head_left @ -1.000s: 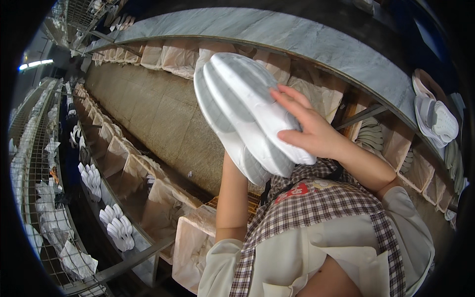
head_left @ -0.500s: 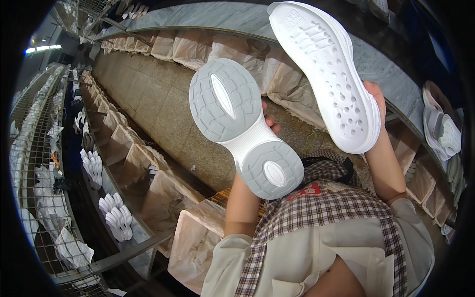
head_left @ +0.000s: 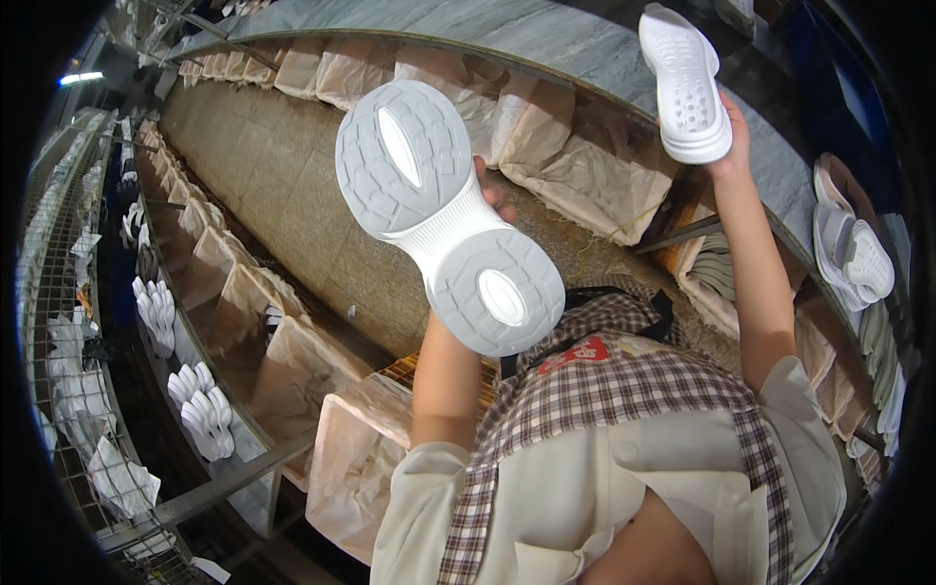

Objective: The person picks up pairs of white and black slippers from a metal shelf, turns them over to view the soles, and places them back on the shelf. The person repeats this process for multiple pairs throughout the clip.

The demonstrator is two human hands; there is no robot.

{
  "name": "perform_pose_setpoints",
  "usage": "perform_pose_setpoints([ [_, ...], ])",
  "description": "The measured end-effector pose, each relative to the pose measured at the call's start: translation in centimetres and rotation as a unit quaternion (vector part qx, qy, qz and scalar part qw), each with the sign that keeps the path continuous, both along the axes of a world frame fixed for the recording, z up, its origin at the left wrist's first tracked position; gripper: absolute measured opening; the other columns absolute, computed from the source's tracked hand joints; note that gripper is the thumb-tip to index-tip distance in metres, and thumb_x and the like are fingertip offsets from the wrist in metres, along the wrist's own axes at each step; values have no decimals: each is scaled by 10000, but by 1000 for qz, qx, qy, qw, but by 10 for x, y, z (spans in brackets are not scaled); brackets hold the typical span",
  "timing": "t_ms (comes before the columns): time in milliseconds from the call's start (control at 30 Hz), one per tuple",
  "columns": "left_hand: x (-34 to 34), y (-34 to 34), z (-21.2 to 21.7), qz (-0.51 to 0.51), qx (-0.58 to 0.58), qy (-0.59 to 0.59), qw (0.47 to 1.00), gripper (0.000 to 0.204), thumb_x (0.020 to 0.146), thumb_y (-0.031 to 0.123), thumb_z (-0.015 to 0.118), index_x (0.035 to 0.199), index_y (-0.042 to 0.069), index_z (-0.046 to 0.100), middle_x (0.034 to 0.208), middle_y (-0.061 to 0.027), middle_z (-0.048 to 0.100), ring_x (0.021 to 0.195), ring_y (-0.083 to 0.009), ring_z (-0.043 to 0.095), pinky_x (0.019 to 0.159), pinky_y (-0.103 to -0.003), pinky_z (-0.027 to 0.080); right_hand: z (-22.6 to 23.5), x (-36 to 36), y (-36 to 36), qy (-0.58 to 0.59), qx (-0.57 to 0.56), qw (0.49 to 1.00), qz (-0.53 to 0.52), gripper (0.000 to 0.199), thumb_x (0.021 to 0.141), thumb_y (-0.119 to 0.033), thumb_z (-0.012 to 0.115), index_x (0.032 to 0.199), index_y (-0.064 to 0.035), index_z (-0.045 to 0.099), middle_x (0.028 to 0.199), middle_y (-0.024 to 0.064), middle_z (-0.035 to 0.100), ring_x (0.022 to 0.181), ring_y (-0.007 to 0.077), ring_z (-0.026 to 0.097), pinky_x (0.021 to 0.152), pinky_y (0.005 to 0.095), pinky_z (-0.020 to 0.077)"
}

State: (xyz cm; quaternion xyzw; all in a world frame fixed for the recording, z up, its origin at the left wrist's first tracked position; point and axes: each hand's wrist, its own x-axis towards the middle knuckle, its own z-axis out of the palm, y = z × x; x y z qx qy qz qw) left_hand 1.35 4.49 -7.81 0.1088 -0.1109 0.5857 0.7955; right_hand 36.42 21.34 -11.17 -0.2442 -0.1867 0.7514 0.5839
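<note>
A shoe sole (head_left: 429, 229) with grey tread patches and a white ribbed waist is in my left hand (head_left: 493, 192), its tread facing up. Most of that hand is hidden behind the sole; a few fingertips show at its right edge. My right hand (head_left: 730, 141) reaches out to the far right, gripping a white shoe sole (head_left: 685, 93) by its heel end. This one shows its inner side, pitted with round holes. It is held over the grey marble-patterned bench (head_left: 585, 58).
Several lined bins (head_left: 575, 161) stand below the bench, and another row runs along the left. White soles (head_left: 201, 409) lie in stacks on the left shelf beside a wire rack (head_left: 58, 322). More soles (head_left: 853, 244) rest on the bench at the right.
My right hand has moved away from me, carrying the white sole farther over the bench. The grey-treaded sole in my left hand has shifted slightly left and up in view.
</note>
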Motion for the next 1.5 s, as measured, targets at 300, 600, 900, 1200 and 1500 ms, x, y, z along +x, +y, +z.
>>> perform_pose_setpoints([
  [300, 10, 7, -1, 20, -10, 0, 1000, 582, 897, 404, 544, 1274, -18, 412, 1222, -141, 505, 1022, -275, 539, 902, -449, 442, 7, 3, 8, 7, -57, 998, 25, 519, 837, -397, 478, 1265, -105, 509, 1282, 97, 543, 1180, 320, 506, 984, 562, 357],
  [600, 10, 19, -9, -24, 5, 39, 999, 563, 887, 404, 545, 1289, 28, 428, 1206, -138, 519, 1033, -270, 528, 889, -415, 402, 44, -36, -41, -645, 272, 689, -186, 969, 606, -182, 781, 1428, -125, 270, 1387, 184, 314, 1268, 382, 343, 1052, 447, 322],
  [900, 24, 19, -10, 65, -28, 83, 994, 503, 902, 359, 542, 1259, 19, 441, 1225, -122, 509, 988, -234, 535, 804, -372, 398, 79, -49, -84, -750, 368, 483, -262, 974, 580, -245, 765, 1418, -125, 282, 1370, 150, 321, 1212, 348, 376, 986, 491, 307],
  [1200, 27, 23, -11, 58, -44, 79, 994, 497, 910, 343, 526, 1253, -4, 432, 1205, -142, 508, 980, -252, 526, 837, -407, 415, 77, -44, -88, -732, 354, 512, -275, 993, 584, -255, 778, 1419, -103, 263, 1375, 168, 315, 1213, 353, 387, 986, 489, 310],
  [1500, 40, 27, -9, -41, -20, 42, 998, 676, 842, 478, 590, 1303, 22, 399, 1125, -184, 554, 986, -289, 553, 863, -426, 438, 93, -48, -103, -684, 323, 622, -201, 946, 607, -251, 787, 1395, -70, 296, 1372, 187, 311, 1235, 366, 377, 1014, 485, 312],
])
